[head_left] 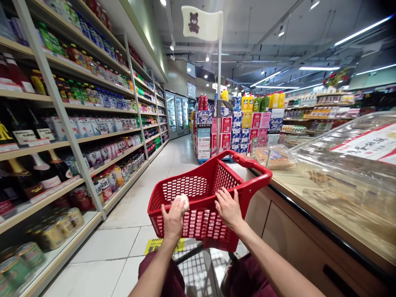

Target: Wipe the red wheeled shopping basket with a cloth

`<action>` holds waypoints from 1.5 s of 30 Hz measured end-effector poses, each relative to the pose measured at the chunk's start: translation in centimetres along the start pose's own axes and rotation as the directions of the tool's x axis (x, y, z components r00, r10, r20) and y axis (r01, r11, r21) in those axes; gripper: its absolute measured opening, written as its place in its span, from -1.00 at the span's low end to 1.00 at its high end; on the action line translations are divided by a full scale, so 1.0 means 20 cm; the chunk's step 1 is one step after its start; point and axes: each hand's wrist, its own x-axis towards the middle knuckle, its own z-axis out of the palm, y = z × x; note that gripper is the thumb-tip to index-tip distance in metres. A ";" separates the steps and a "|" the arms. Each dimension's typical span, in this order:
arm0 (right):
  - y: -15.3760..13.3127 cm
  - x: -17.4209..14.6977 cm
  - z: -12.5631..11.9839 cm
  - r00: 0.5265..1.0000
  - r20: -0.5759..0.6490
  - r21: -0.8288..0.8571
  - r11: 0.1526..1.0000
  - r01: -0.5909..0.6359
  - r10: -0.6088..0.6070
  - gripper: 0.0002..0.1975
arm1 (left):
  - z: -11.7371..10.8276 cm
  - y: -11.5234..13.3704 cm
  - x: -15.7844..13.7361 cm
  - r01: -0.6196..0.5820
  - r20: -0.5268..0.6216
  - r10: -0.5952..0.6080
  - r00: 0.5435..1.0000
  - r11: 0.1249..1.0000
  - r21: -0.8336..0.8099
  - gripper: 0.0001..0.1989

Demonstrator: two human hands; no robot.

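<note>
A red plastic shopping cart [198, 194] with a perforated basket stands in front of me, its near side turned my way. My left hand [173, 216] is at the near rim, its fingers closed on a small white crumpled wad [184, 202] that looks like tissue or cloth. The thumb stands apart to the left. Further right along the same rim lies my right hand [228, 206], fingers spread over the edge and holding nothing. The cart's red handle [252, 163] rises beyond it on the right.
Drink shelves [102, 136] line the left side. A wooden counter [297, 222] with clear plastic covers [343, 152] stands close on the right. Ahead are stacked drink cartons [222, 132] and glass-door fridges [177, 109]. A flag [202, 23] tops a pole. A yellow sign [154, 245] lies on the tiles.
</note>
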 end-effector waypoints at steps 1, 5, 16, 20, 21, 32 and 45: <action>0.00 0.00 0.00 1.000 0.003 0.006 1.000 0.002 -0.002 -0.66 | 0.01 0.02 0.00 -0.054 0.027 0.054 0.998 0.998 -0.012 -0.54; 0.03 0.00 0.00 1.000 -0.012 0.009 1.000 -0.017 0.017 -0.65 | -0.01 -0.05 -0.01 0.160 -0.110 -0.154 0.982 0.986 0.048 -0.58; 0.00 -0.02 0.03 1.000 -0.015 -0.018 1.000 0.007 -0.007 -0.65 | -0.01 0.04 0.01 0.060 -0.061 -0.056 0.997 0.996 0.067 -0.56; 0.01 -0.03 0.04 1.000 -0.010 -0.038 0.999 0.009 -0.010 -0.65 | 0.01 0.06 0.03 0.100 -0.073 -0.095 0.993 0.993 0.061 -0.59; 0.00 -0.04 0.04 1.000 -0.007 -0.033 0.999 0.024 -0.024 -0.65 | 0.02 0.11 0.04 0.008 -0.020 -0.007 1.000 0.999 0.042 -0.58; 0.00 -0.03 0.02 1.000 -0.002 -0.024 1.000 0.005 -0.005 -0.66 | 0.02 0.08 0.04 0.076 -0.061 -0.073 0.996 0.996 0.046 -0.61; 0.00 -0.04 0.02 1.000 -0.016 0.012 1.000 0.002 -0.002 -0.66 | 0.04 0.13 0.06 0.045 -0.007 -0.045 0.999 0.999 0.010 -0.63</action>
